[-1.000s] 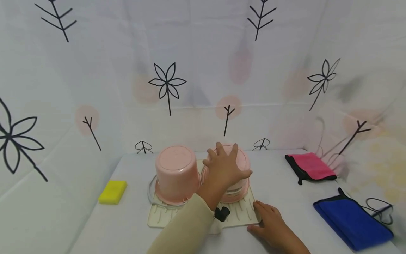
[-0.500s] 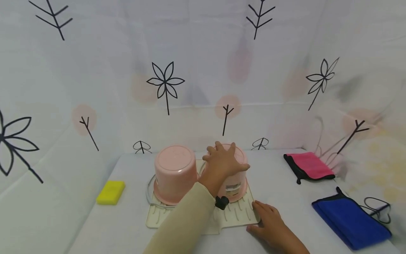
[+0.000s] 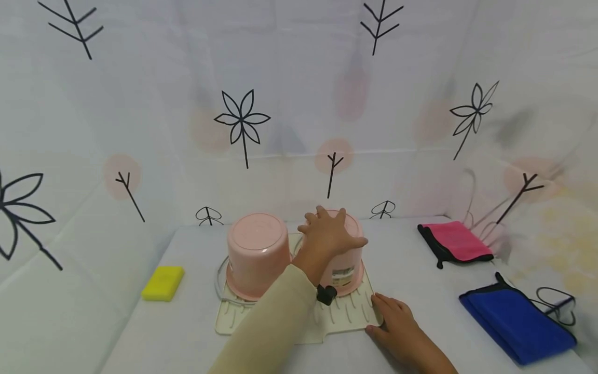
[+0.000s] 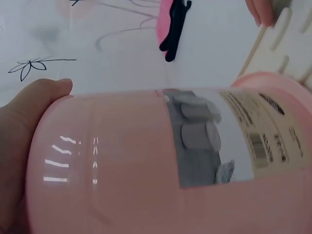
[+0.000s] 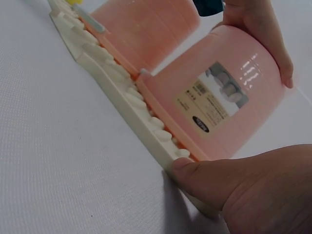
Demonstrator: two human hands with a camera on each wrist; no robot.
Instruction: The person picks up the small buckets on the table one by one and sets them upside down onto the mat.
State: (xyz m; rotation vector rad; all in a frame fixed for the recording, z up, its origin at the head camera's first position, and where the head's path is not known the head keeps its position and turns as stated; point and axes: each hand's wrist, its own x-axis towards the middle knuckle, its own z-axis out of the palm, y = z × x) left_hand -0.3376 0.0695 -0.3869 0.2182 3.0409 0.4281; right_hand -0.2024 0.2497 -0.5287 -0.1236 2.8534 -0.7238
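Two pink buckets stand upside down on a cream ridged draining mat (image 3: 345,318). The left one (image 3: 259,259) has its grey handle lying round the rim. The right bucket (image 3: 344,272) carries a picture label, seen large in the left wrist view. My left hand (image 3: 324,236) spreads across its upturned base, thumb over the near right edge, fingers towards the far side. My right hand (image 3: 399,327) holds the mat's front right corner, thumb along the front edge (image 5: 209,180), fingers on the right side. The left forearm hides part of the mat and bucket.
A yellow sponge (image 3: 163,283) lies on the left of the white-covered table. On the right are a pink cloth pouch with black trim (image 3: 460,242) and a blue folded one (image 3: 518,323). A patterned white cloth (image 3: 299,104) hangs behind.
My left wrist and sleeve have risen slightly, exposing more of the right bucket's label and the mat. The right hand keeps its hold on the corner. The head view has shifted a little.
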